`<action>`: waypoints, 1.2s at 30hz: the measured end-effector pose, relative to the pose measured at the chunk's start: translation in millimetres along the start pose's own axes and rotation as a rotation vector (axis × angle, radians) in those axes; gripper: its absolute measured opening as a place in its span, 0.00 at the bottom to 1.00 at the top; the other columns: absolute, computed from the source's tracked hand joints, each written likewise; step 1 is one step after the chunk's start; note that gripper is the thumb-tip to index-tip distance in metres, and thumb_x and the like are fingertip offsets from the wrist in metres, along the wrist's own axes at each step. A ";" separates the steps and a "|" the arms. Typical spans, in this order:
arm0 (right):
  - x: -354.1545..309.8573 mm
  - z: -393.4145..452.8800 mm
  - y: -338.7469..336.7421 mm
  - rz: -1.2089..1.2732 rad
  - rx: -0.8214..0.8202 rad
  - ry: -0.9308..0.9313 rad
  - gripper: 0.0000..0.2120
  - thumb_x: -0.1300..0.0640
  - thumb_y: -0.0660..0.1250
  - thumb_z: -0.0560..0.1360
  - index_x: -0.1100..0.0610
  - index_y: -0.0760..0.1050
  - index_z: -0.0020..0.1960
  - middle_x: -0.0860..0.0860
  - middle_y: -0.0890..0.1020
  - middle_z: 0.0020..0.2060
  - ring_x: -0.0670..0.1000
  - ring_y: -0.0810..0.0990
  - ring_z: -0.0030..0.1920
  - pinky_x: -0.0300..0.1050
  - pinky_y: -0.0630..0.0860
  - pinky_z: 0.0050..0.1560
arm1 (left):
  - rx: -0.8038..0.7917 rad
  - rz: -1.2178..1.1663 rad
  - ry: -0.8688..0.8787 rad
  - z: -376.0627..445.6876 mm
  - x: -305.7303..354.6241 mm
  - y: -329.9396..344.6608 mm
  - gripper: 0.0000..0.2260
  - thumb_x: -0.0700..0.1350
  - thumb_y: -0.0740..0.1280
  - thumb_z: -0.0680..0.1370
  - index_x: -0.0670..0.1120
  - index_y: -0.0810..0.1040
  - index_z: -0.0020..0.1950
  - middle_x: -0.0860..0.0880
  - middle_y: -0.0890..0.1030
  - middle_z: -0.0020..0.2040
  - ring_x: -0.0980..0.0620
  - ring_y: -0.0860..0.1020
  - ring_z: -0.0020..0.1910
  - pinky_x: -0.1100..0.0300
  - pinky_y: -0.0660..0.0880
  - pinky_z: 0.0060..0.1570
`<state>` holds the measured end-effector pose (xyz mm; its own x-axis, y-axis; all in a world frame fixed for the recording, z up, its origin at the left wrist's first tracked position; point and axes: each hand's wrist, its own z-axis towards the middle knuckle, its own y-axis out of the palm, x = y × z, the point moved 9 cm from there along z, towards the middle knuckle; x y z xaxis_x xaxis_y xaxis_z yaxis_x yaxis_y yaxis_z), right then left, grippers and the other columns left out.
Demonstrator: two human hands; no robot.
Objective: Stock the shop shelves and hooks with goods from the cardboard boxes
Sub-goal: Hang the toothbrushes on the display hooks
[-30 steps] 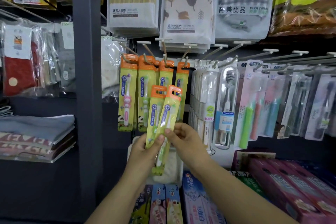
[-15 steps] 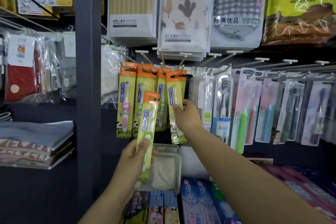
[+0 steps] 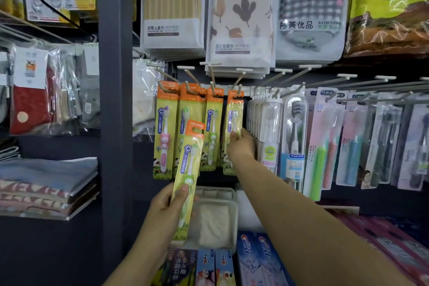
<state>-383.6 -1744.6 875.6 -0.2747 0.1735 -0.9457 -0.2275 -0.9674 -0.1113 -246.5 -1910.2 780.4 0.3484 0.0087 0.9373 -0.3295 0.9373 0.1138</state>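
A dark grey upright post (image 3: 115, 109) divides dim, dark-backed shop shelving.

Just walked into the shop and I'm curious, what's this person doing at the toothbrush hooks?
They are stocking kids' toothbrush packs. The right hand holds a yellow pack that hangs on the fourth hook, next to three filled hooks. The left hand has a grip on another pack, tilted and not yet hung, below the row.
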 end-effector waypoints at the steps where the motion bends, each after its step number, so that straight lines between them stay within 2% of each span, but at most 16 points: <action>1: 2.1 2.0 0.8 0.000 0.001 -0.001 0.19 0.54 0.54 0.83 0.57 0.64 0.72 0.57 0.74 0.66 0.58 0.73 0.64 0.52 0.70 0.65 | 0.000 0.001 0.001 0.3 -0.3 -0.1 0.08 0.48 0.61 0.80 0.52 0.80 0.51 0.51 0.85 0.41 0.51 0.82 0.44 0.51 0.78 0.49; 4: 17.8 7.0 6.7 -0.048 -0.030 0.041 0.16 0.55 0.55 0.82 0.59 0.70 0.66 0.56 0.78 0.57 0.56 0.77 0.52 0.45 0.72 0.51 | -0.009 0.010 -0.001 1.0 -2.1 1.1 0.08 0.50 0.62 0.79 0.52 0.80 0.51 0.52 0.85 0.42 0.48 0.82 0.46 0.50 0.77 0.50; 6: 37.7 3.6 12.9 -0.072 -0.090 0.133 0.15 0.56 0.58 0.80 0.61 0.71 0.64 0.57 0.79 0.55 0.54 0.75 0.48 0.43 0.71 0.47 | -0.017 0.018 -0.002 0.5 -3.3 1.7 0.08 0.52 0.62 0.79 0.55 0.81 0.49 0.52 0.85 0.43 0.46 0.82 0.47 0.49 0.77 0.51; 8: 56.7 -8.6 18.5 -0.128 -0.173 0.186 0.16 0.54 0.60 0.79 0.61 0.70 0.63 0.55 0.77 0.53 0.55 0.75 0.48 0.43 0.72 0.48 | -0.027 0.022 0.001 -0.2 -4.1 2.8 0.07 0.53 0.63 0.78 0.58 0.82 0.47 0.53 0.84 0.44 0.46 0.82 0.48 0.47 0.78 0.52; 11: 74.4 -37.2 18.9 -0.138 -0.250 0.136 0.17 0.51 0.61 0.79 0.58 0.71 0.65 0.54 0.78 0.55 0.55 0.76 0.55 0.47 0.74 0.58 | -0.008 0.024 0.000 -0.7 -7.4 4.3 0.06 0.52 0.64 0.78 0.56 0.81 0.47 0.50 0.84 0.43 0.48 0.82 0.44 0.50 0.78 0.47; 14: 75.6 -69.0 14.5 -0.060 -0.326 0.027 0.13 0.45 0.60 0.79 0.52 0.77 0.52 0.50 0.82 0.48 0.53 0.80 0.51 0.53 0.76 0.60 | 0.012 0.034 -0.002 -0.8 -10.4 8.7 0.05 0.51 0.65 0.78 0.55 0.80 0.48 0.50 0.83 0.42 0.53 0.81 0.41 0.58 0.75 0.40; 16: 64.7 -89.8 13.2 0.000 -0.403 -0.061 0.11 0.45 0.60 0.80 0.49 0.78 0.47 0.50 0.83 0.47 0.50 0.81 0.50 0.50 0.78 0.57 | -0.001 0.033 0.010 -0.3 -11.1 15.2 0.06 0.52 0.65 0.78 0.54 0.81 0.49 0.50 0.83 0.44 0.53 0.81 0.43 0.59 0.74 0.41; 19: 45.1 -110.6 9.2 0.061 -0.471 -0.145 0.08 0.50 0.62 0.79 0.51 0.78 0.50 0.50 0.84 0.48 0.48 0.81 0.51 0.44 0.77 0.55 | -0.023 0.017 0.009 -1.4 -11.8 26.9 0.07 0.52 0.65 0.78 0.53 0.81 0.51 0.49 0.83 0.47 0.51 0.82 0.47 0.56 0.77 0.44; 22: 38.2 -110.6 5.5 0.083 -0.449 -0.153 0.05 0.55 0.66 0.78 0.55 0.78 0.49 0.55 0.83 0.48 0.49 0.81 0.49 0.43 0.76 0.54 | -0.061 -0.047 -0.020 -4.0 -11.7 40.2 0.08 0.49 0.64 0.79 0.48 0.80 0.51 0.49 0.84 0.41 0.54 0.83 0.42 0.58 0.77 0.41; 24: 37.1 -106.1 3.8 0.065 -0.421 -0.139 0.04 0.55 0.65 0.78 0.55 0.76 0.49 0.54 0.83 0.48 0.51 0.82 0.50 0.45 0.77 0.54 | -0.059 -0.067 -0.040 -4.0 -13.1 41.8 0.08 0.47 0.64 0.79 0.45 0.80 0.50 0.45 0.84 0.42 0.50 0.82 0.42 0.54 0.79 0.43; 26: 32.1 -96.2 -3.8 0.031 -0.343 -0.141 0.05 0.54 0.64 0.79 0.55 0.74 0.50 0.55 0.83 0.48 0.54 0.81 0.50 0.49 0.76 0.54 | -0.035 -0.032 -0.040 -1.1 -15.4 36.3 0.06 0.45 0.65 0.79 0.44 0.79 0.49 0.42 0.81 0.43 0.48 0.80 0.41 0.52 0.78 0.45; 28: 21.5 -81.6 -16.1 0.014 -0.237 -0.151 0.03 0.54 0.62 0.80 0.53 0.73 0.50 0.54 0.82 0.48 0.53 0.80 0.48 0.50 0.76 0.53 | 0.001 0.001 -0.045 1.4 -19.0 26.4 0.04 0.43 0.64 0.79 0.45 0.79 0.48 0.44 0.79 0.42 0.51 0.76 0.38 0.56 0.76 0.39; 33: -7.6 -51.3 -22.4 -0.054 -0.101 -0.192 0.10 0.56 0.58 0.81 0.57 0.72 0.60 0.51 0.80 0.48 0.52 0.78 0.48 0.49 0.76 0.52 | 0.057 0.008 -0.071 3.6 -21.2 3.1 0.04 0.38 0.63 0.79 0.44 0.78 0.48 0.44 0.78 0.40 0.50 0.74 0.35 0.57 0.72 0.37; 36: -17.1 -40.5 -13.4 -0.025 -0.065 -0.172 0.15 0.57 0.56 0.82 0.59 0.67 0.68 0.54 0.79 0.55 0.54 0.78 0.53 0.48 0.74 0.54 | 0.050 0.026 -0.059 5.0 -18.2 -2.0 0.05 0.38 0.63 0.79 0.43 0.77 0.47 0.45 0.78 0.38 0.49 0.74 0.34 0.56 0.72 0.36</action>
<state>-338.0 -1742.1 880.9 -0.4266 0.2211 -0.8770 -0.1771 -0.9713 -0.1587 -256.6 -1914.0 764.8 0.2876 0.0110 0.9577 -0.3820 0.9183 0.1042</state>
